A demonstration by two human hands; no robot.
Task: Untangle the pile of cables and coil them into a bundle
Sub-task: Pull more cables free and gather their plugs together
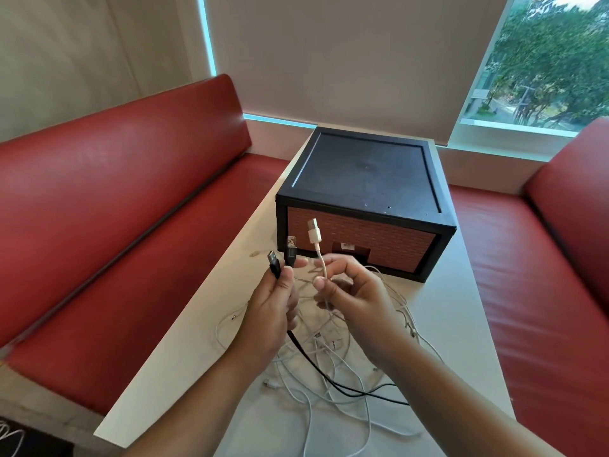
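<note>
Tangled cables (329,374) sprawl on the counter (454,308) beneath both hands; the left hand (273,308) curls its fingers round two black plugs (291,253), while the right hand (359,298) pinches a white cable (321,262) below its plug.

Glossy red leather-like bench (108,206) beside a smooth matt white table (461,324). On it, a matt black box (365,179); smooth plastic-sheathed cables (329,367).

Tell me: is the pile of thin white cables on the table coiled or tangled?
Tangled: the thin white cables lie in loose crossing loops on the white table.
</note>
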